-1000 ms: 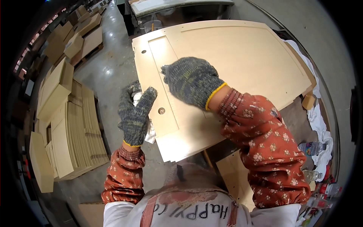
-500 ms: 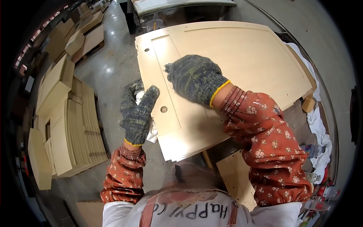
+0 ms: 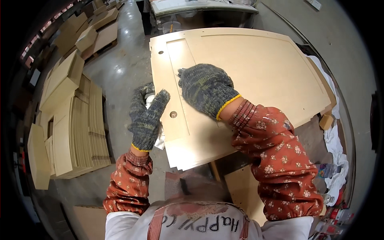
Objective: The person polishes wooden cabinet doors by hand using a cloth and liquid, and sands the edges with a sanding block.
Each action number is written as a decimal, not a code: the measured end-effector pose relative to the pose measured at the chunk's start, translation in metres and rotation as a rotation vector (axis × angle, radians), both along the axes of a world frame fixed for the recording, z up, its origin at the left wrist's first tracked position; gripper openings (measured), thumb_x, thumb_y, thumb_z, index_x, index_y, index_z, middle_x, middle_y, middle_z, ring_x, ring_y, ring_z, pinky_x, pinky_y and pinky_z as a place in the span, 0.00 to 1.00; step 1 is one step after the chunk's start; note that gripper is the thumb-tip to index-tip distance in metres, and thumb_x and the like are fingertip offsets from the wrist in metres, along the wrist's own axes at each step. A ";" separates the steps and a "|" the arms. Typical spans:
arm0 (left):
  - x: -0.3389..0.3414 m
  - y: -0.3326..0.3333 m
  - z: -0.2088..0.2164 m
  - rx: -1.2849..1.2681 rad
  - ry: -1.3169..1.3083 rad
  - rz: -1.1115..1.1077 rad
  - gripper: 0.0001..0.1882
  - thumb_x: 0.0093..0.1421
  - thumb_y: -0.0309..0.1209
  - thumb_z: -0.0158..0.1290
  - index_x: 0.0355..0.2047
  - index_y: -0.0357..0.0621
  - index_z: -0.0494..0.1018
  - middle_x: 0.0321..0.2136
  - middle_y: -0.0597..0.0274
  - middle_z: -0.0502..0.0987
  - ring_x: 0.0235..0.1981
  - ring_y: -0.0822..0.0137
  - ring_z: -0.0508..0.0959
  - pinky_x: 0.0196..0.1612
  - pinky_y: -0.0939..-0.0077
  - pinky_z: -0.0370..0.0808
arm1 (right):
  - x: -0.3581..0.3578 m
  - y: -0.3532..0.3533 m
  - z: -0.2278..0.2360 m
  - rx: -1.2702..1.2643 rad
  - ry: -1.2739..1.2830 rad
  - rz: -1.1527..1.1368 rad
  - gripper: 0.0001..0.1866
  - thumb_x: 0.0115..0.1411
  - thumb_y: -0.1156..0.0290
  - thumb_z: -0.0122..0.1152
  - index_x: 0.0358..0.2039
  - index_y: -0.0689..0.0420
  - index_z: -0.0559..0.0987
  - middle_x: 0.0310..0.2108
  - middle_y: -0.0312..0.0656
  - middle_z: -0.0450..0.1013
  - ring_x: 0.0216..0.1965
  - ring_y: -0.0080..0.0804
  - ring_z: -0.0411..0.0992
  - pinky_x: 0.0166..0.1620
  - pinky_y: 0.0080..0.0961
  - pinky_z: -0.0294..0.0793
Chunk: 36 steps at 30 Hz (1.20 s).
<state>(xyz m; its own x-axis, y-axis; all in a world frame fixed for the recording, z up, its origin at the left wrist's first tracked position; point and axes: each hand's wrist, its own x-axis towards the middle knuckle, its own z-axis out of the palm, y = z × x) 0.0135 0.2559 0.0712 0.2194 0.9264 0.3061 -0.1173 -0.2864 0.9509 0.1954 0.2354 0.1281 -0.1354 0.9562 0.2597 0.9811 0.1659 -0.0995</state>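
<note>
A large pale wooden panel (image 3: 256, 76), with shallow recessed lines and two round holes along its left side, lies on top of a stack of similar sheets before me. My left hand (image 3: 146, 120), in a dark grey-green knitted glove, is closed around a bunched white cloth (image 3: 159, 138) at the panel's left edge, thumb towards the lower hole. My right hand (image 3: 208, 90), gloved the same way, is curled in a fist over the panel, beside the long recessed rectangle. Its fingers are turned under, so whatever they hold is hidden.
On the left floor stands a tall stack of pale boards (image 3: 86, 132), with cardboard boxes (image 3: 86, 39) on a pallet behind. A worktable (image 3: 204, 5) stands beyond the panel. To the right lie white cloth (image 3: 336, 148) and plastic bottles (image 3: 329, 170). A small wooden block (image 3: 326, 121) sits near the panel's right corner.
The whole view has turned slightly, so the panel and background sit a little differently. Both hands keep nearly the same grip and place; the right fist appears slightly lower in the picture.
</note>
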 end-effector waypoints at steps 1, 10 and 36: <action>0.000 0.000 0.000 0.041 0.007 0.014 0.14 0.60 0.28 0.61 0.43 0.38 0.72 0.38 0.64 0.76 0.40 0.75 0.73 0.45 0.78 0.72 | 0.000 0.000 -0.002 -0.073 -0.032 -0.027 0.13 0.58 0.66 0.52 0.33 0.58 0.83 0.31 0.52 0.79 0.35 0.48 0.79 0.39 0.43 0.79; 0.001 -0.001 -0.002 -0.003 0.029 0.039 0.17 0.59 0.31 0.63 0.44 0.38 0.71 0.37 0.62 0.77 0.37 0.74 0.75 0.43 0.77 0.75 | 0.006 0.004 -0.008 0.160 -0.180 0.086 0.14 0.62 0.66 0.48 0.35 0.61 0.80 0.34 0.54 0.77 0.36 0.46 0.77 0.41 0.39 0.78; 0.006 0.060 0.003 0.103 0.219 -0.096 0.25 0.59 0.35 0.63 0.55 0.39 0.73 0.58 0.48 0.72 0.62 0.57 0.68 0.64 0.65 0.63 | 0.055 0.024 0.012 0.040 -0.115 0.386 0.14 0.60 0.58 0.59 0.44 0.44 0.83 0.34 0.43 0.76 0.34 0.45 0.74 0.38 0.40 0.75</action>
